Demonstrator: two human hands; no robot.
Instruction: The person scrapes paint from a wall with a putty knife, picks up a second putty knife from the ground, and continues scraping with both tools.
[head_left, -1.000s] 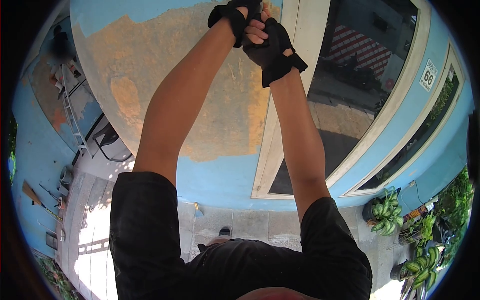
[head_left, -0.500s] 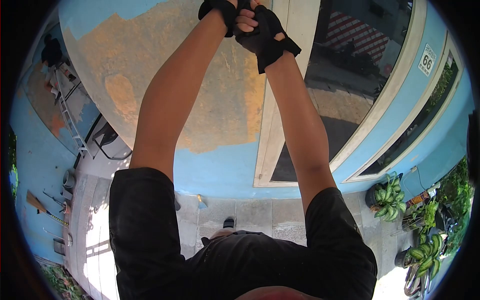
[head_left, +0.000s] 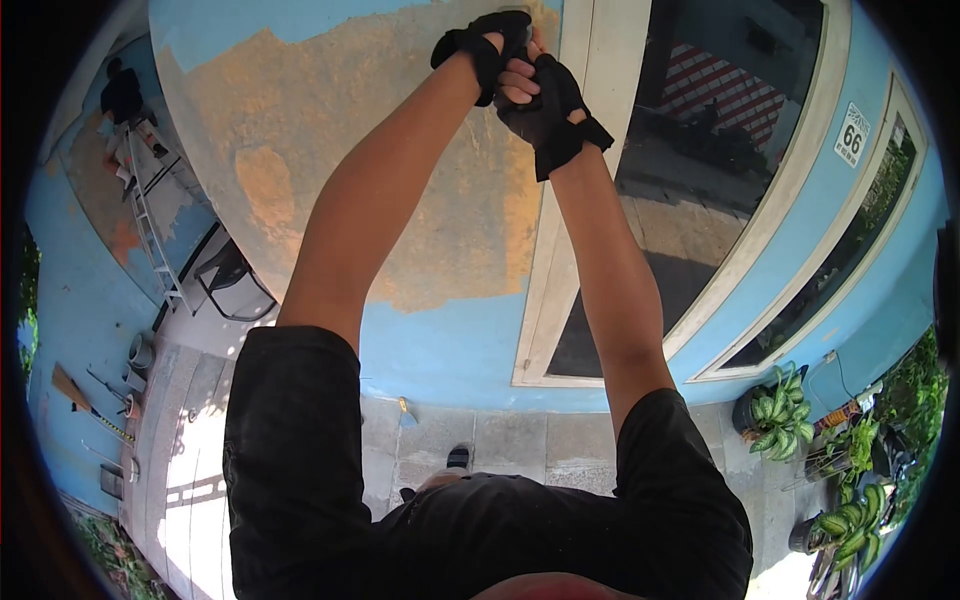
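Note:
Both arms reach up to the painted wall (head_left: 400, 200), where a large patch is bare of blue paint. My left hand (head_left: 487, 48), in a black fingerless glove, is closed near the top of the patch, beside the window frame. Just below and to the right, my right hand (head_left: 543, 105) wears a matching glove, its fingers curled tight. The two hands meet around something small and greyish, mostly hidden by the gloves, so I cannot make out what it is.
The pale window frame (head_left: 607, 90) and dark glass (head_left: 700, 150) stand close on the right. Potted plants (head_left: 780, 415) line the far right. Leftward are a folding chair (head_left: 228, 280), a ladder (head_left: 150, 220) and another person (head_left: 122, 95). A small yellow-handled tool (head_left: 405, 412) is at the wall's foot.
Both hands appear lower and slightly further right in the picture, still together and closed. The whole view has shifted a little, showing more of the wall above the hands.

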